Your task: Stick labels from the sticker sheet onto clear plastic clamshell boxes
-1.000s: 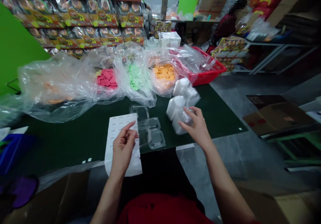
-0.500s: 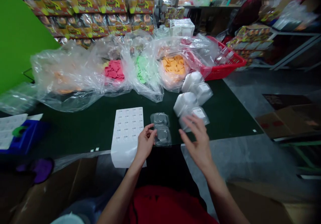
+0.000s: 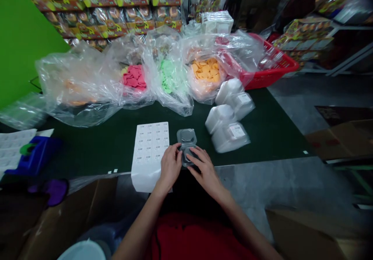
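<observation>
A clear plastic clamshell container [image 3: 187, 136] lies unfolded near the front edge of the dark green table. At its left side, my left hand [image 3: 170, 166] pinches the rim between thumb and fingers. My right hand [image 3: 206, 171] rests over the near half from the right, fingers stretched and slightly apart, partly covering it. Beside my left hand lies a white sheet of printed labels [image 3: 151, 143], its lower end hanging over the table edge. Right of the container sit stacks of white and clear clamshell packs [image 3: 230, 136], one with a label on top.
Plastic bags hold pink pieces [image 3: 134, 77], green pieces [image 3: 166, 75] and orange pieces [image 3: 206, 70] along the back. A red basket [image 3: 269, 75] stands at the back right, a blue tape dispenser [image 3: 27, 159] at the left. Packaged toy burgers [image 3: 128, 0] are stacked behind.
My right hand has moved left from the stacked packs onto the clear container. My left hand stays at the container's left edge. The view has shifted slightly.
</observation>
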Action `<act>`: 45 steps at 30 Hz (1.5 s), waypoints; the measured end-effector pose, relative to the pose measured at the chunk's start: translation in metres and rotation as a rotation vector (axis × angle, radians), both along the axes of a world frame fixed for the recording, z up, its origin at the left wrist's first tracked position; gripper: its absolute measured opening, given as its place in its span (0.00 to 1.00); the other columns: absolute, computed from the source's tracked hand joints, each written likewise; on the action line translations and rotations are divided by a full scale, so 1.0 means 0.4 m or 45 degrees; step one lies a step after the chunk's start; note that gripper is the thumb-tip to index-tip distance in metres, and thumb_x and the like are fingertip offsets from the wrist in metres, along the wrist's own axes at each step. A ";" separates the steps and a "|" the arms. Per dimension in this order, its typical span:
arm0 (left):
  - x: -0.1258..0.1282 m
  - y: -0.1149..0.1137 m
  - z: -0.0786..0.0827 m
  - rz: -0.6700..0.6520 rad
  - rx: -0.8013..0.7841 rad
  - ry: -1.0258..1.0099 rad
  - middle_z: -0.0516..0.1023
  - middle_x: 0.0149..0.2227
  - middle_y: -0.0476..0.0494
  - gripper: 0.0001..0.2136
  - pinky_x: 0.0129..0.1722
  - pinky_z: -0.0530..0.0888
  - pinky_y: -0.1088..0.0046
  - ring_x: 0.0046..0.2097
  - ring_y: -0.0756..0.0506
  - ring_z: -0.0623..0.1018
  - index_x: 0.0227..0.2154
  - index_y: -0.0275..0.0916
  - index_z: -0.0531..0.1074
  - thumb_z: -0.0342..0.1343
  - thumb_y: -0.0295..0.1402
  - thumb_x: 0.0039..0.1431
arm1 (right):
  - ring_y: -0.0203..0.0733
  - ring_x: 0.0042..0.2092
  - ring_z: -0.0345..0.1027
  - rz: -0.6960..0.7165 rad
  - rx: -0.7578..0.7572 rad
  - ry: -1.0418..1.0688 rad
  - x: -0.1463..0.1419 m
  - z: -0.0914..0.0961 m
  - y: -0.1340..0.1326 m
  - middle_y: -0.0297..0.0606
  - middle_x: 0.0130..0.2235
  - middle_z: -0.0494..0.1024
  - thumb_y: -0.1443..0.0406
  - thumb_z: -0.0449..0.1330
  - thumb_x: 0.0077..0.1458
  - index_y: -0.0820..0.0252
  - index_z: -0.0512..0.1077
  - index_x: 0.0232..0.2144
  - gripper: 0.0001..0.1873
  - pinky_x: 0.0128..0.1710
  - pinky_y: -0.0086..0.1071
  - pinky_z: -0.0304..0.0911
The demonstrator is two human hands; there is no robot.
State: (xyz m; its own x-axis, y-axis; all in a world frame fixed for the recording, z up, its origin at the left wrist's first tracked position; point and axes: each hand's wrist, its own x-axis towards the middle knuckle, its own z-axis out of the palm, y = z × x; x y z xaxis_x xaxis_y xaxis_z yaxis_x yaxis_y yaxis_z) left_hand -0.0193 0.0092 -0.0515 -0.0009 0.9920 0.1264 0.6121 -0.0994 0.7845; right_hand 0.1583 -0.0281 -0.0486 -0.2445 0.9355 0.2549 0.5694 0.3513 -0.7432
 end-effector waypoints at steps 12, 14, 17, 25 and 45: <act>-0.246 -0.071 -0.020 -0.083 0.139 0.308 0.76 0.64 0.36 0.17 0.69 0.71 0.45 0.68 0.36 0.73 0.58 0.41 0.76 0.48 0.29 0.72 | 0.51 0.42 0.81 -0.143 -0.964 0.739 -0.111 -0.017 -0.121 0.46 0.43 0.87 0.52 0.67 0.58 0.59 0.84 0.45 0.20 0.36 0.37 0.72; -0.248 -0.103 -0.030 -0.141 0.134 0.310 0.75 0.66 0.37 0.17 0.69 0.70 0.45 0.70 0.36 0.71 0.59 0.42 0.76 0.50 0.30 0.72 | 0.49 0.39 0.80 -0.196 -1.048 0.895 -0.161 -0.045 -0.108 0.46 0.41 0.87 0.50 0.68 0.55 0.61 0.84 0.47 0.25 0.30 0.33 0.67; -0.235 -0.144 -0.016 -0.179 0.135 0.293 0.76 0.64 0.38 0.15 0.69 0.71 0.46 0.69 0.37 0.72 0.57 0.43 0.76 0.51 0.30 0.73 | 0.43 0.31 0.74 -0.204 -1.045 0.974 -0.218 -0.055 -0.086 0.39 0.30 0.83 0.50 0.68 0.53 0.62 0.84 0.39 0.22 0.28 0.31 0.62; -0.243 -0.152 0.095 -0.454 0.100 0.396 0.83 0.43 0.40 0.09 0.48 0.79 0.61 0.45 0.41 0.82 0.44 0.40 0.79 0.53 0.32 0.74 | 0.40 0.30 0.67 -0.074 -0.832 0.816 -0.239 -0.021 -0.066 0.35 0.28 0.78 0.58 0.65 0.55 0.60 0.82 0.29 0.11 0.33 0.33 0.63; -0.261 -0.042 0.029 0.562 -0.052 -0.351 0.84 0.32 0.46 0.10 0.30 0.77 0.74 0.28 0.48 0.81 0.41 0.39 0.74 0.55 0.41 0.70 | 0.37 0.23 0.65 -0.182 -0.808 0.657 -0.258 0.016 -0.008 0.29 0.26 0.75 0.57 0.65 0.53 0.57 0.73 0.42 0.16 0.25 0.30 0.60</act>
